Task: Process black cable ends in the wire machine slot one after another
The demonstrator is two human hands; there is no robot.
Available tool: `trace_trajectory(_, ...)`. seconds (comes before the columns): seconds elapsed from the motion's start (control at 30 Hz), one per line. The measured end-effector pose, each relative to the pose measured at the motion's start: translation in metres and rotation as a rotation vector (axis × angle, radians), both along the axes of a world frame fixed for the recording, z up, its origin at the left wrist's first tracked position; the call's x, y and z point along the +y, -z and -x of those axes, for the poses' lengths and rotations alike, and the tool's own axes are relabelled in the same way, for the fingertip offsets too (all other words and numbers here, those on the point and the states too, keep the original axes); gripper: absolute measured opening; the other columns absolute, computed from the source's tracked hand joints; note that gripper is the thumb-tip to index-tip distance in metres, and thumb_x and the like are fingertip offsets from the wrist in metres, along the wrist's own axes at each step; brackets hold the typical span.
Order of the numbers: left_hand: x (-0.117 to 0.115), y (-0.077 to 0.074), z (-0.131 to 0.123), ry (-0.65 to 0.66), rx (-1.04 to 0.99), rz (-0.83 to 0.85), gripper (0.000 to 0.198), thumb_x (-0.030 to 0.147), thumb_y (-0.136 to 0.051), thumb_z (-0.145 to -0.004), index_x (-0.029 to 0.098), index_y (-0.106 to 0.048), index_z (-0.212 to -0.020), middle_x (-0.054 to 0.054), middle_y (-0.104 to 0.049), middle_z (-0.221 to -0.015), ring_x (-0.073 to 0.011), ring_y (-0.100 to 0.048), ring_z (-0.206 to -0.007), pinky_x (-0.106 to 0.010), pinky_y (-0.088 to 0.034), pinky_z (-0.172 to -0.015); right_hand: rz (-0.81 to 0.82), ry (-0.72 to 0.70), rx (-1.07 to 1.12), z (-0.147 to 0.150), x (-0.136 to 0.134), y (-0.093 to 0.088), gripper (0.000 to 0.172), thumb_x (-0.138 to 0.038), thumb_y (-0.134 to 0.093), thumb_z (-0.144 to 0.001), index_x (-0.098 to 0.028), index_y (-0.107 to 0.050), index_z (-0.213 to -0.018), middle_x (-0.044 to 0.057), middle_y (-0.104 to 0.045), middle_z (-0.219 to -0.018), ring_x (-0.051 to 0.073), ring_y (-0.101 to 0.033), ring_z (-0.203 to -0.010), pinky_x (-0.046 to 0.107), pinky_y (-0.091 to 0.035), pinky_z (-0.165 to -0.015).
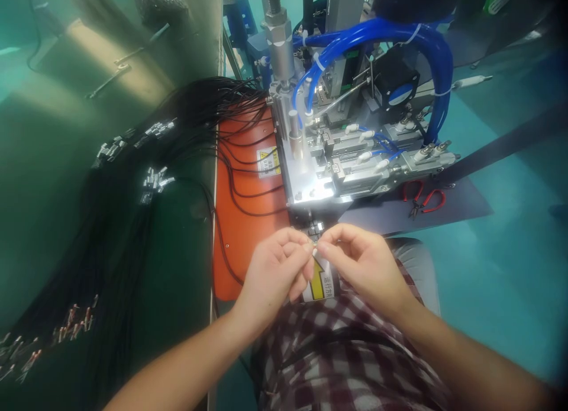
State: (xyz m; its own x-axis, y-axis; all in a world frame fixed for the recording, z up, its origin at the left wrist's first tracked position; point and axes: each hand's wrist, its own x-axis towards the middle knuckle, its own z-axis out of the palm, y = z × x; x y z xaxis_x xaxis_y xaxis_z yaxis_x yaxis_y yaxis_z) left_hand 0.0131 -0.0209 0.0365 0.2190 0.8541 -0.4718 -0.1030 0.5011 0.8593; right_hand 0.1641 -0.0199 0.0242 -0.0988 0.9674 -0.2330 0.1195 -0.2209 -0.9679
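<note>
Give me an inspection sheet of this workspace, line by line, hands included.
Surface: dark green tabletop at left; flat orange plate beside it.
Job's things: silver metal fixture; tiny piece at the fingertips, too small to identify.
Clutter: red-handled pliers, handles spread, on a flat grey sheet.
Grips: left hand and right hand both pinched, tips close together at the tiny piece.
Cables: thin black cables bunched across the tabletop, several reaching the fixture; thick blue hoses looping above it.
Surroundings: teal floor.
</note>
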Motion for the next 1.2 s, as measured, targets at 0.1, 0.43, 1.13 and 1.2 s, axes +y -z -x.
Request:
trace_trajectory(0.1, -0.001, 0.001, -0.001, -0.017, 0.014, -0.018, 0.012, 0.024, -0.057, -0.089, 0.016, -0.053, -0.082, 0.006, -0.057, -0.055, -0.0005, -0.038, -0.033, -0.012, -0.025, -0.037, -0.048, 0.031, -0.030, 0.001, -0.002, 0.000, 0.016, -0.027, -0.060, -0.083, -0.018, -0.058, -0.071, -0.002, -0.055, -0.062, 0.010, -0.047, -0.053, 0.023, -0.039, -0.049)
trace_trajectory(0.43, 0.004, 0.000, -0.001, 0.040, 0.063, -0.020, 0.014, 0.026, -0.056, -0.090, 0.016, -0.053, -0.081, 0.006, -0.058, -0.054, 0.0001, -0.036, -0.032, -0.012, -0.024, -0.038, -0.040, -0.077, -0.020, -0.011, 0.012, -0.002, 0.021, -0.034, -0.054, -0.090, -0.018, -0.058, -0.077, -0.006, -0.044, -0.054, 0.008, -0.037, -0.045, 0.023, -0.031, -0.043)
trace_trajectory(1.13, 0.020, -0.008, 0.001, 0.206, 0.332, -0.157, 0.013, 0.031, -0.060, -0.086, 0.018, -0.061, -0.087, 0.004, -0.054, -0.060, -0.0071, -0.046, -0.046, -0.018, -0.035, -0.043, -0.176, -0.229, 0.171, -0.023, 0.026, 0.017, 0.024, -0.028, -0.048, -0.095, -0.020, -0.046, -0.072, -0.005, -0.039, -0.065, 0.010, -0.032, -0.057, 0.025, -0.029, -0.052)
trace_trajectory(1.2, 0.020, -0.003, 0.002, 0.198, 0.543, -0.438, 0.010, 0.027, -0.059, -0.087, 0.018, -0.063, -0.086, 0.001, -0.060, -0.073, -0.0107, -0.055, -0.062, -0.020, -0.044, -0.055, -0.161, -0.192, 0.129, -0.024, 0.028, 0.021, 0.025, -0.029, -0.048, -0.095, -0.020, -0.046, -0.072, -0.005, -0.037, -0.064, 0.010, -0.031, -0.056, 0.025, -0.028, -0.052)
